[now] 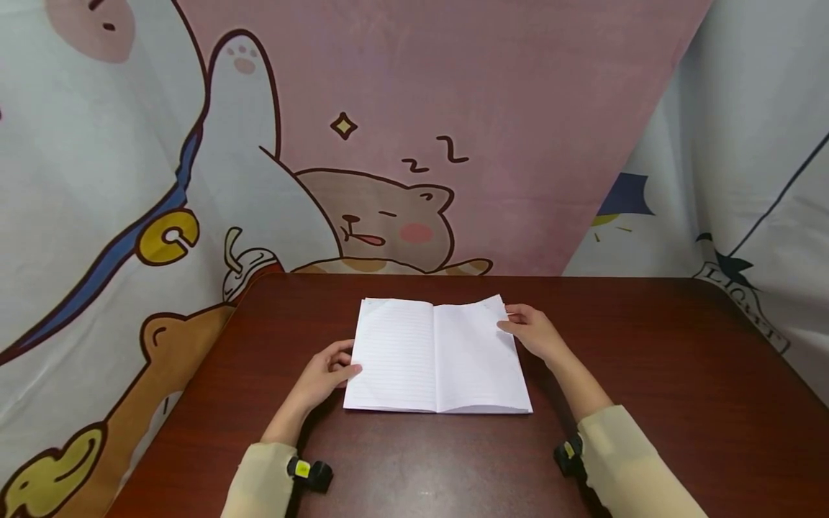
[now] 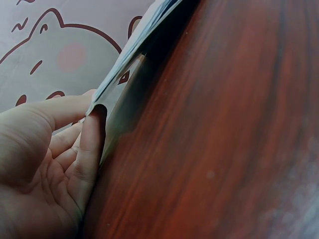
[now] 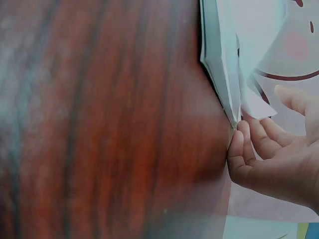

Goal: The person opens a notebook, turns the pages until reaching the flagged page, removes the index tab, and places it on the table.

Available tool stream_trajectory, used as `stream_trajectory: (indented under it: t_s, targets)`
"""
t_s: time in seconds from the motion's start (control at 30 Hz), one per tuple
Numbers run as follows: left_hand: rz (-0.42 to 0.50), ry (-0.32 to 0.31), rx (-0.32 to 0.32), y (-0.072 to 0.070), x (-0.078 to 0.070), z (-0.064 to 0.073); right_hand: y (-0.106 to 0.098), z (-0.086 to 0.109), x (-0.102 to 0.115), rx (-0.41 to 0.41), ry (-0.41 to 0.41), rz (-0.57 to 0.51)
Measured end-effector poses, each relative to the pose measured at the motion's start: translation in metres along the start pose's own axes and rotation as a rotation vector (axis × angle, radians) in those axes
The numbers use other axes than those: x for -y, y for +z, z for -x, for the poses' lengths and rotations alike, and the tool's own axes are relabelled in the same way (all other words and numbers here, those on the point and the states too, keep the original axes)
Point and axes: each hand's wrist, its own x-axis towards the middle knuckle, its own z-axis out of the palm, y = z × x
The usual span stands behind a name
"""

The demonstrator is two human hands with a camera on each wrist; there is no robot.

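An open notebook (image 1: 401, 360) lies on the table, its left page faintly ruled and its right page showing no visible lines. My left hand (image 1: 327, 374) pinches the left edge, thumb over the page and fingers underneath. In the left wrist view, that edge of the notebook (image 2: 127, 59) is raised off the wood between thumb and fingers. At the upper right edge is my right hand (image 1: 531, 331). The right wrist view has its fingertips (image 3: 244, 127) against the page edges, while the thumb (image 3: 289, 97) stands apart. One loose page (image 3: 259, 107) lifts away from the others there.
The dark reddish-brown table (image 1: 434, 467) extends around the notebook. Behind it hangs a cloth (image 1: 518, 108) printed with cartoon animals, and a pale cloth (image 1: 764, 180) hangs at the right. Each wrist carries a small black camera (image 1: 314, 475) by a cream sleeve (image 1: 259, 478).
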Motion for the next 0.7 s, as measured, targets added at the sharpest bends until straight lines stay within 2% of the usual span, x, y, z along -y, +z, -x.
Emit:
stream_trajectory:
  t_s: [0.17,0.37,0.53,0.7]
  targets:
    - [0.005,0.007,0.005,0.000,0.001,-0.001,0.000,0.002,0.003,0.036,0.056,-0.019]
    - [0.011,0.001,0.005,0.000,0.003,-0.001,-0.001,0.008,0.007,0.101,0.074,-0.080]
    - [0.009,0.003,0.000,0.000,0.003,-0.001,-0.002,0.013,0.011,0.136,0.030,-0.123]
    - [0.006,0.002,-0.003,0.000,0.003,-0.002,-0.003,0.018,0.018,0.171,-0.034,-0.214]
